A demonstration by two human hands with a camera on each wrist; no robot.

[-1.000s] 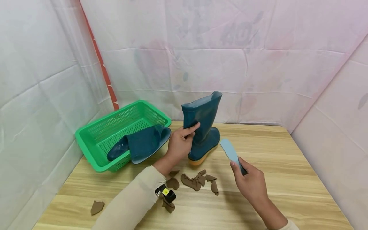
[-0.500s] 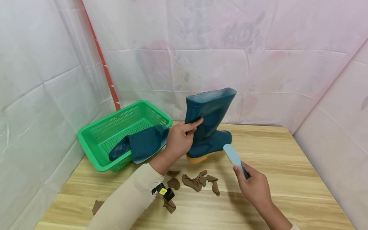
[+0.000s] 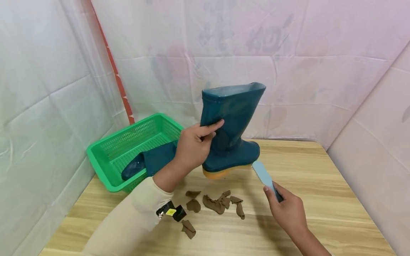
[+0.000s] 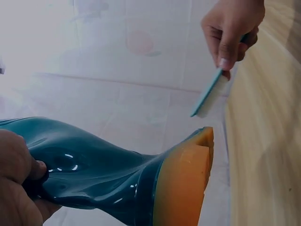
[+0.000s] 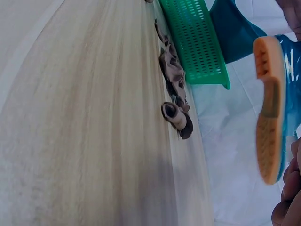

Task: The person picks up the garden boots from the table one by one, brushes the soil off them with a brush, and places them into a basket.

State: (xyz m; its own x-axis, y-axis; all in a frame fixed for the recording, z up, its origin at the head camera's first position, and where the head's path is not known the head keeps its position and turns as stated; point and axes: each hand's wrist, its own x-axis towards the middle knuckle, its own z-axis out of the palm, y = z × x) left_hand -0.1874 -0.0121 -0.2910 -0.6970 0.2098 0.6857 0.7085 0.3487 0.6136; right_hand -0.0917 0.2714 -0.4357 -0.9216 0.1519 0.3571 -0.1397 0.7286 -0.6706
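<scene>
My left hand (image 3: 193, 147) grips the shaft of a dark teal rubber boot (image 3: 232, 121) from its left side. The boot is off the table, its opening upward and its toe to the right. Its orange sole (image 4: 181, 188) faces the right hand in the left wrist view. In my right hand (image 3: 286, 209) is a light blue brush (image 3: 263, 174), pinched by its handle. The brush's pale bristles (image 4: 214, 99) show in the left wrist view. Its tip is close to the boot's toe; whether they touch in the head view I cannot tell.
A green perforated basket (image 3: 105, 181) stands at the left, with a second teal boot (image 3: 157, 158) lying partly over its rim. Several brown, clay-like scraps (image 3: 216, 204) lie on the wooden table (image 3: 320, 199) below the held boot. White cloth walls (image 3: 230, 71) enclose the back and sides.
My left hand has lifted the boot higher and turned it so its toe points further right. My right hand has shifted slightly right with the brush, still near the toe.
</scene>
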